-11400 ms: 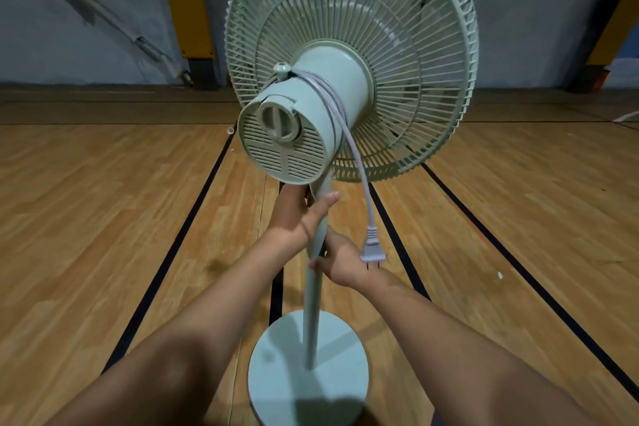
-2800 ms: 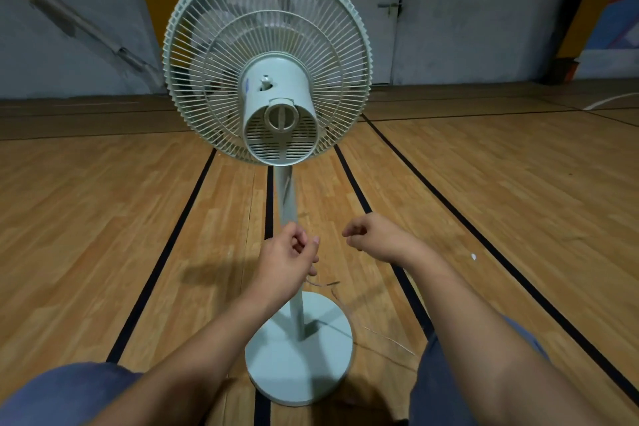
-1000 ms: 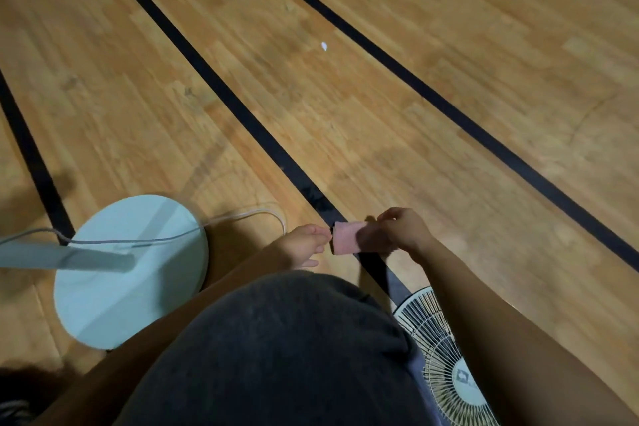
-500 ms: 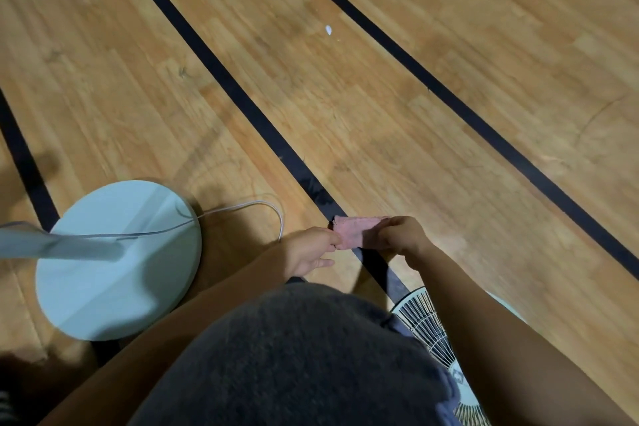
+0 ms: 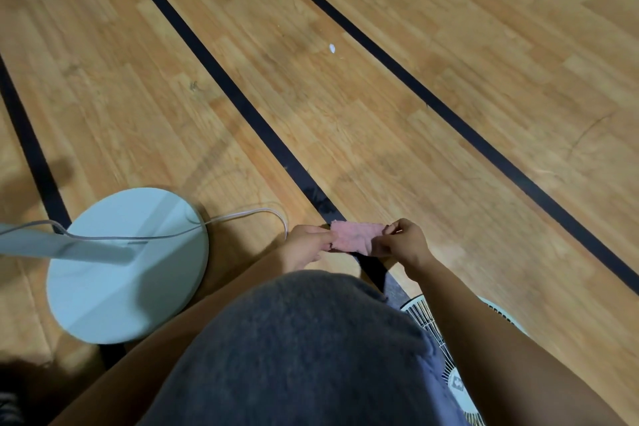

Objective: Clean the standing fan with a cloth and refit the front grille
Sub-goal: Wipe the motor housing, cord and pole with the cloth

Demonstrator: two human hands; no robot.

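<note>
A small pink cloth [image 5: 352, 239] is stretched between my two hands above the floor. My left hand [image 5: 307, 245] pinches its left edge and my right hand [image 5: 401, 242] pinches its right edge. The fan's round pale-green base [image 5: 114, 294] stands at the lower left, with the pole [image 5: 62, 247] running off the left edge. The detached front grille [image 5: 449, 370] lies on the floor at the lower right, partly hidden by my right arm and my knee. The fan head is out of view.
The fan's white power cord [image 5: 242, 216] loops over the base and across the wooden floor toward my left hand. Black court lines [image 5: 256, 121] cross the floor. A small white scrap [image 5: 332, 48] lies farther off. My grey-clad knee [image 5: 304, 356] fills the bottom centre.
My hands have drawn apart, spreading the pink cloth wider between them. The view has shifted a little, so the base sits slightly farther right.
</note>
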